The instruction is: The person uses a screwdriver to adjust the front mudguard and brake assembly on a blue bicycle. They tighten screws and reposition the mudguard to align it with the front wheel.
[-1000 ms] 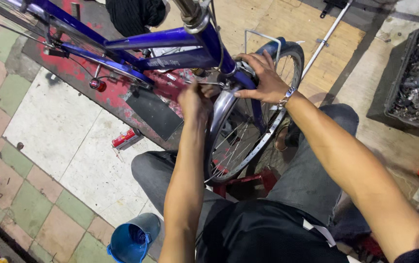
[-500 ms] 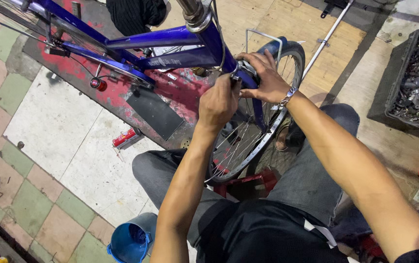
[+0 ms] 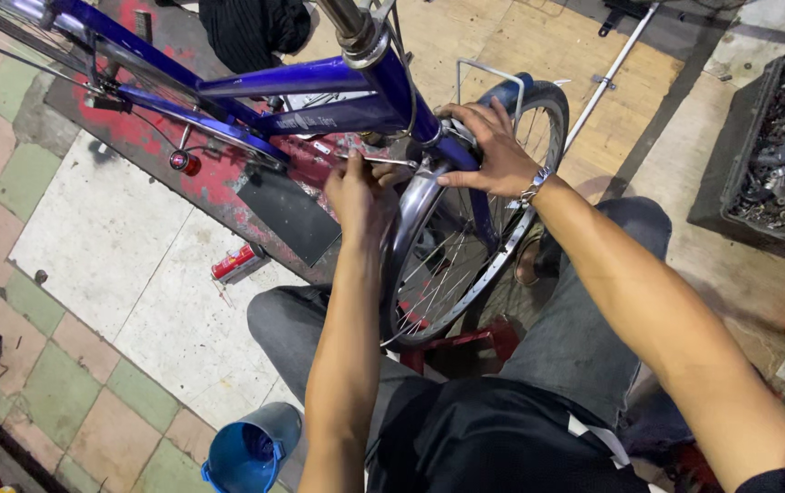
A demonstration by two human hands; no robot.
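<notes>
Steadying the blue bicycle frame (image 3: 319, 96) near the frame's centre, the right hand (image 3: 493, 151) clasps its fork crown while the left hand (image 3: 360, 196) pinches shut on a thin rod (image 3: 383, 162) beside the chrome mudguard (image 3: 410, 219).

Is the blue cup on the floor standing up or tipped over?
Standing up: the blue plastic cup shows its round open mouth facing upward on the tiled floor.

The blue bicycle frame (image 3: 337, 110) stood upright, its silver mudguard (image 3: 410, 219) curving over the spoked wheel (image 3: 465, 274), just below the right grip and beside the left.
</notes>
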